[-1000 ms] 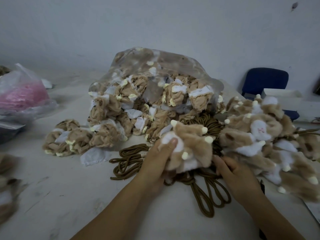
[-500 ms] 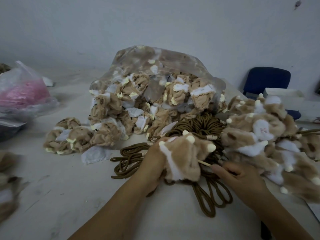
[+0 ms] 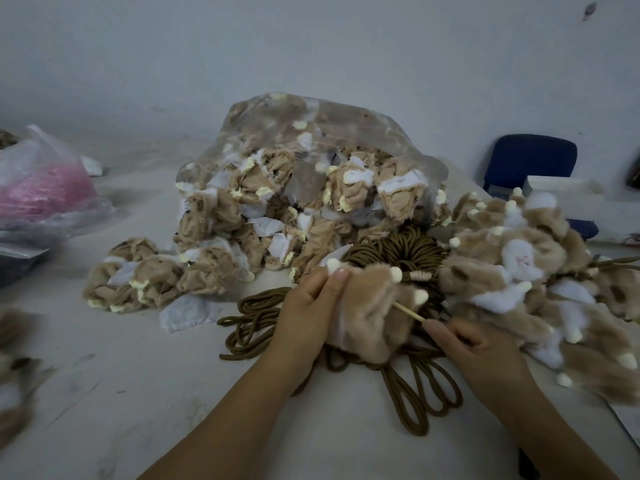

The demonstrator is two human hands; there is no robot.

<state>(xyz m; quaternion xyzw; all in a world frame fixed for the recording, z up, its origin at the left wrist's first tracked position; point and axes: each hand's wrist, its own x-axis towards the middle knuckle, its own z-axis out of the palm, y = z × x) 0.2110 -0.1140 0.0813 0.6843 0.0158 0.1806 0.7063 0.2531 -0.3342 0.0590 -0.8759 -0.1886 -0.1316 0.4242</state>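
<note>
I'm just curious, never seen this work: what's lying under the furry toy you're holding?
Loops of brown cord lie on the table beneath the furry toy, spreading out on both sides. The toy and the left hand cover where the loops join.

Dim, flat light; blurred, warped edges

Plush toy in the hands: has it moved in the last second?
Yes. The plush toy has rolled brown side up and slid slightly toward the person, uncovering more of the cord coil behind it.
</note>
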